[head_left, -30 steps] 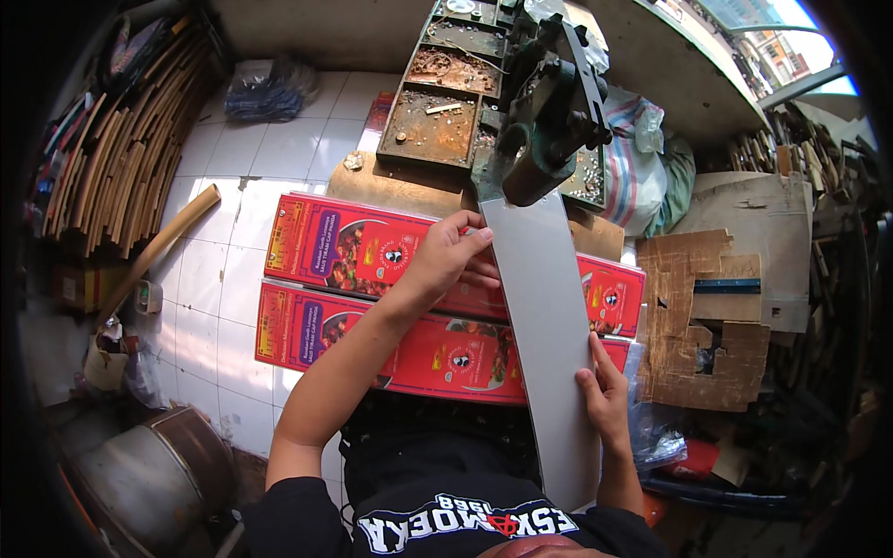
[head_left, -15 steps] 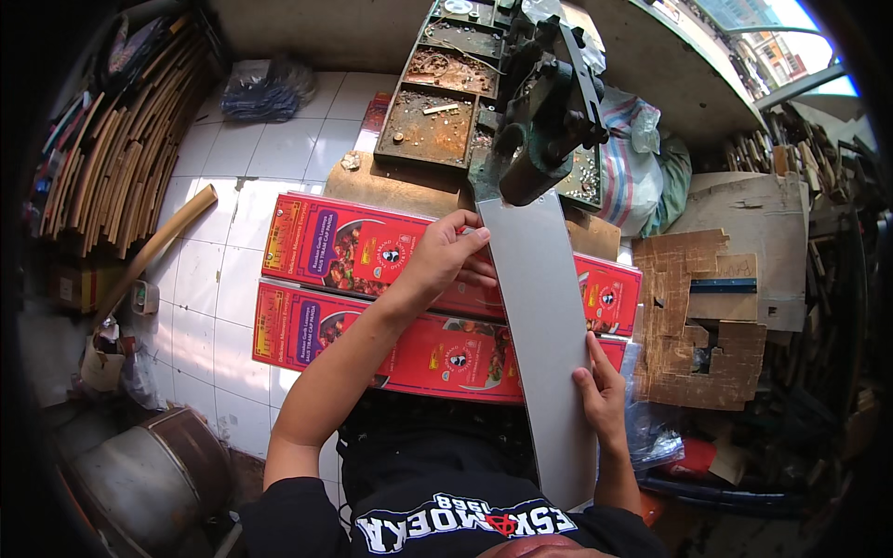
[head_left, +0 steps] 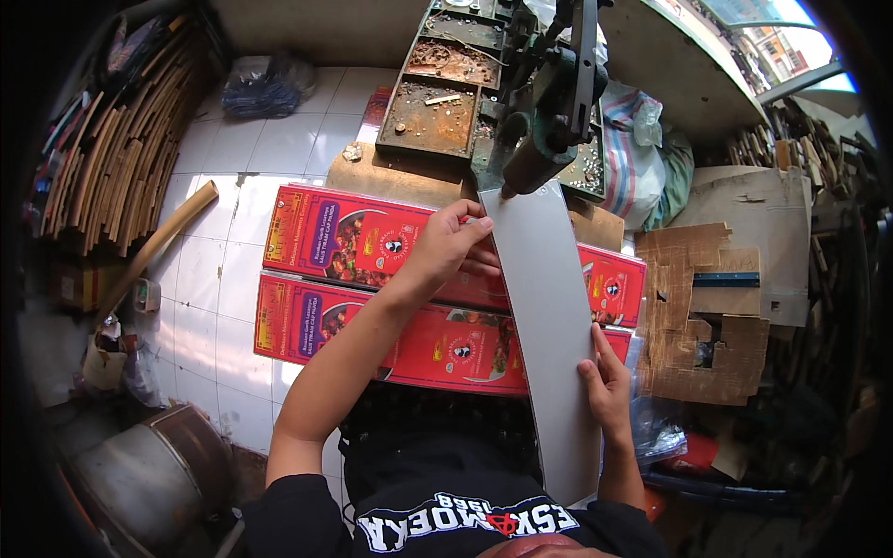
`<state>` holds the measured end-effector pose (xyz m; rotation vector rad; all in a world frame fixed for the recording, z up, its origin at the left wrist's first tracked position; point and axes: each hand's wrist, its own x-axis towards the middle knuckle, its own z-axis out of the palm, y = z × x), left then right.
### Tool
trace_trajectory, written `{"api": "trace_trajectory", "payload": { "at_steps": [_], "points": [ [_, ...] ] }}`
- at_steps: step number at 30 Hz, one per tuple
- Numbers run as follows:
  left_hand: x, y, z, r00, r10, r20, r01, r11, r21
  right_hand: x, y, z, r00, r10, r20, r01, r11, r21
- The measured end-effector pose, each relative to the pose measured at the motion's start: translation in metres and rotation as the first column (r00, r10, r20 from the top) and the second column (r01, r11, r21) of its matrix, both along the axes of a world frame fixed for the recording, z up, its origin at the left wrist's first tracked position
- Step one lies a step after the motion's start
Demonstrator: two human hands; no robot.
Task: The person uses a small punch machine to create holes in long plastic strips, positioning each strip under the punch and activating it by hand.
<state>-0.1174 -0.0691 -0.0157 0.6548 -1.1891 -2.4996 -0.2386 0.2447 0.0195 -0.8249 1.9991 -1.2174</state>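
Note:
A long grey board (head_left: 549, 344) slants from my lap to a dark green press-like machine (head_left: 539, 166). Its far end lies under the machine's cylindrical head, where a narrow tip shows close above the surface. My left hand (head_left: 449, 249) pinches the board's left edge near that end, thumb on top. Farther down, my right hand (head_left: 609, 391) grips the right edge, with thumb on the face and fingers along the side. Beneath the board lie two stacks of red printed panels, one farther away (head_left: 307, 237) and one nearer (head_left: 288, 321).
Rusty compartment trays (head_left: 428, 121) with small metal bits flank the machine. Torn cardboard (head_left: 670, 316) lies to the right, beside a striped sack (head_left: 623, 158). At left are stacked boards (head_left: 121, 139), a cardboard tube (head_left: 167, 232) and a metal drum (head_left: 149, 474).
The machine's head and lever have shifted, and a narrow tip now shows below the head. Both hands keep their hold on the board, which has barely moved.

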Motion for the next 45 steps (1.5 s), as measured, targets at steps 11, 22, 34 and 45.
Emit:
{"api": "trace_trajectory", "payload": {
  "at_steps": [11, 22, 34, 45],
  "points": [
    [0.004, -0.001, 0.003, 0.995, -0.081, -0.051, 0.079, 0.996, -0.028, 0.016, 0.007, 0.008, 0.992, -0.100, 0.076, 0.105, 0.992, -0.065],
    [0.012, 0.019, 0.058, 0.963, -0.260, -0.073, 0.224, 0.921, -0.319, 0.024, 0.051, 0.009, 0.987, -0.123, 0.106, 0.143, 0.969, -0.202],
    [0.064, 0.064, 0.068, 0.910, -0.110, -0.399, 0.034, 0.981, -0.191, 0.057, 0.057, 0.021, 0.387, 0.723, 0.572, -0.481, 0.688, -0.544],
    [0.080, 0.072, 0.064, 0.807, 0.015, -0.591, -0.138, 0.977, -0.163, 0.067, 0.063, 0.043, 0.710, 0.670, 0.218, -0.625, 0.741, -0.244]
  ]
}}
